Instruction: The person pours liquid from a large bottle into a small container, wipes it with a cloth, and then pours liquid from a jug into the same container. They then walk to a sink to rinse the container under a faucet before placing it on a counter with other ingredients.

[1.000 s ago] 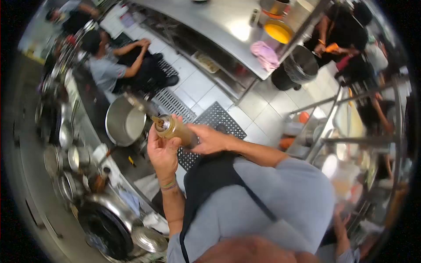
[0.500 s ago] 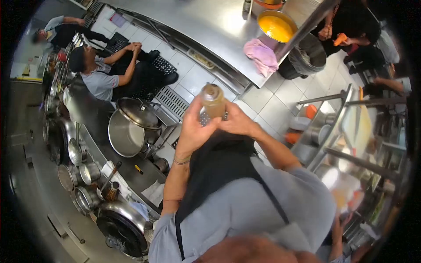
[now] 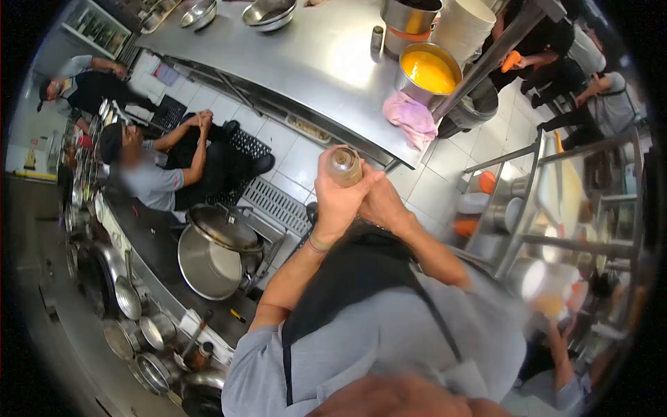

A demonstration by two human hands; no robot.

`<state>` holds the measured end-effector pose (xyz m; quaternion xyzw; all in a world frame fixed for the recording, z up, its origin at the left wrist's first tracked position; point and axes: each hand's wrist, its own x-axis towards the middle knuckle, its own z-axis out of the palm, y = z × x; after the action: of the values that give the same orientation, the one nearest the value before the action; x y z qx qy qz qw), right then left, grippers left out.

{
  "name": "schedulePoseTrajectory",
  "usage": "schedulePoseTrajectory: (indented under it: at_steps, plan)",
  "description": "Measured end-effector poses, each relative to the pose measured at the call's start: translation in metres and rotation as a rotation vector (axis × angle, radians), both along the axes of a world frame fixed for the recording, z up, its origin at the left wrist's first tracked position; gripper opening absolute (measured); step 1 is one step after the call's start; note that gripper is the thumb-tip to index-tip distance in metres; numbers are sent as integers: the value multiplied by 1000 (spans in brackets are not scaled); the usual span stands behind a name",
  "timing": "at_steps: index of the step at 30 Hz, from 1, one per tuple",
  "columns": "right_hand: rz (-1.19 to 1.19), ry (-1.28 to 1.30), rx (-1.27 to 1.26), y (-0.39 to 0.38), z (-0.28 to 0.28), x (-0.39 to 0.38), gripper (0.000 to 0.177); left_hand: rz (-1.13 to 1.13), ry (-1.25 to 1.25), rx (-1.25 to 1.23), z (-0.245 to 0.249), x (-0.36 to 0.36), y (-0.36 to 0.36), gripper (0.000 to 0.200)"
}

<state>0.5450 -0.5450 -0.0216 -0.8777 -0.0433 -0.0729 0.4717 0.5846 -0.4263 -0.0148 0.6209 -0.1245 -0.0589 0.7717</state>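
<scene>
A small see-through bottle [image 3: 343, 165] with a brownish round top points up toward me in front of my apron. My left hand [image 3: 337, 201], with a band at its wrist, is wrapped round the bottle's side. My right hand [image 3: 381, 198] is closed against the bottle's lower part from the right, its fingers partly hidden behind my left thumb and palm. The bottle's base is covered by both hands. Beyond them is the steel table corner, with a pink cloth [image 3: 410, 118] and a pot of orange liquid [image 3: 431, 73].
To the left, a large pot [image 3: 212, 264] with a tilted lid [image 3: 226, 226] stands by the stove counter, near a ladle [image 3: 128, 292] and several pans. A seated person [image 3: 156, 167] is beyond it. A steel rack [image 3: 521, 229] stands right; other people are around.
My hands and the bottle have shifted slightly right, and my right hand has closed in nearer my left. The view has tilted, showing more of the steel table.
</scene>
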Motion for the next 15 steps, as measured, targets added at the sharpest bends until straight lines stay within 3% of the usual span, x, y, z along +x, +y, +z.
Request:
schedulePoseTrajectory:
  at_steps: [3, 4, 8, 12, 15]
  plan:
    - [123, -73, -197, 1, 0, 19, 54, 41, -83, 86, -9, 32, 20, 44]
    - [141, 23, -253, 0, 14, 20, 54, 60, -97, 113, -11, 42, 31, 43]
    - [12, 36, -127, 18, 62, 46, 55, 77, -217, 262, -7, 72, 81, 34]
    - [-14, -319, -428, 57, 76, 81, 64, 61, -300, 329, -10, 86, 115, 35]
    - [-26, -321, -555, 85, 72, 102, 66, 63, -284, 328, -17, 93, 130, 36]
